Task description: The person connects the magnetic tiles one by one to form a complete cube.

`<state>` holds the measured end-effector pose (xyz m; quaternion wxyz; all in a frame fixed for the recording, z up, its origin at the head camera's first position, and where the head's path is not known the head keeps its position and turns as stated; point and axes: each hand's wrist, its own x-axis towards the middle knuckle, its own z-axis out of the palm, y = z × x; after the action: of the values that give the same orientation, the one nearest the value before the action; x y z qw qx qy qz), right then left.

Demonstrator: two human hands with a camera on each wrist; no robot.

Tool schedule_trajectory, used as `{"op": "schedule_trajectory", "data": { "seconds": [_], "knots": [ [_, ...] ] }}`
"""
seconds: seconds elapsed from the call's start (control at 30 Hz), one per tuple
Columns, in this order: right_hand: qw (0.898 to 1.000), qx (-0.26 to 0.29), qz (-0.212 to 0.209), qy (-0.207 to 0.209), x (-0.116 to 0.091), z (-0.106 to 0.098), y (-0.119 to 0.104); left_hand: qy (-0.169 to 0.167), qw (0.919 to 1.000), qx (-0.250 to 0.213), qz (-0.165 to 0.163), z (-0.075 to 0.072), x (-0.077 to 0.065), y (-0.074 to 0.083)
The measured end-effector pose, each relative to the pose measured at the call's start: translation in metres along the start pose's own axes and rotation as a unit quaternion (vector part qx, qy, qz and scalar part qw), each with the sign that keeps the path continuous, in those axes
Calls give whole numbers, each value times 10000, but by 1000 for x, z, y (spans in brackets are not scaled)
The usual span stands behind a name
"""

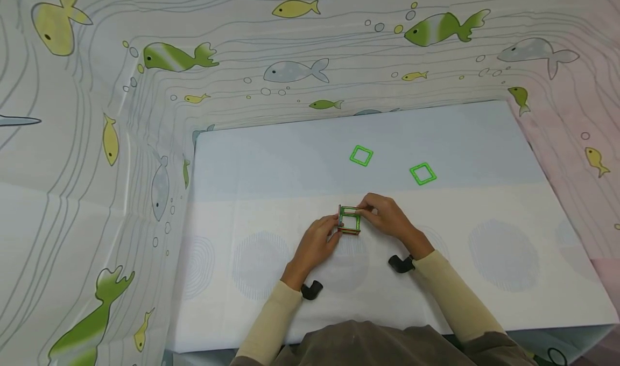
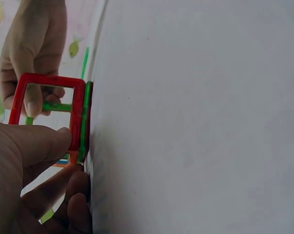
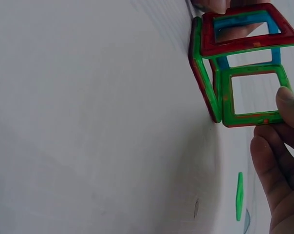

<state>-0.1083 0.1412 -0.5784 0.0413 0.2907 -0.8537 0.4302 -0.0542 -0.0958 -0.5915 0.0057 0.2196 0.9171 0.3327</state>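
Note:
A small box-shaped frame of see-through magnetic tiles (image 1: 359, 224) stands on the white table, between the two hands. Its sides include a red square tile (image 2: 78, 112), a green square tile (image 3: 228, 97) and blue parts (image 3: 276, 56). The left hand (image 1: 315, 243) holds the box from its left side, thumb over the red tile in the left wrist view. From the other side, the right hand (image 1: 387, 215) pinches the edge of the green tile between thumb and fingers. The box's inner faces are partly hidden by the fingers.
Two loose green square tiles lie flat farther back: one (image 1: 354, 152) behind the box, the other (image 1: 415, 176) to its right. The table (image 1: 271, 167) meets a fish-patterned cloth (image 1: 232, 43) at the back and left. Black devices (image 1: 401, 264) sit at both wrists.

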Motion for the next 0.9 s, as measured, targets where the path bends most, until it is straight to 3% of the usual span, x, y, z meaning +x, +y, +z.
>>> {"op": "schedule_trajectory", "data": {
  "seconds": [0.9],
  "knots": [
    [9994, -91, -284, 164, -3, 4, 3, 31, 10000, -41, -41, 4, -1, 0]
  ]
}}
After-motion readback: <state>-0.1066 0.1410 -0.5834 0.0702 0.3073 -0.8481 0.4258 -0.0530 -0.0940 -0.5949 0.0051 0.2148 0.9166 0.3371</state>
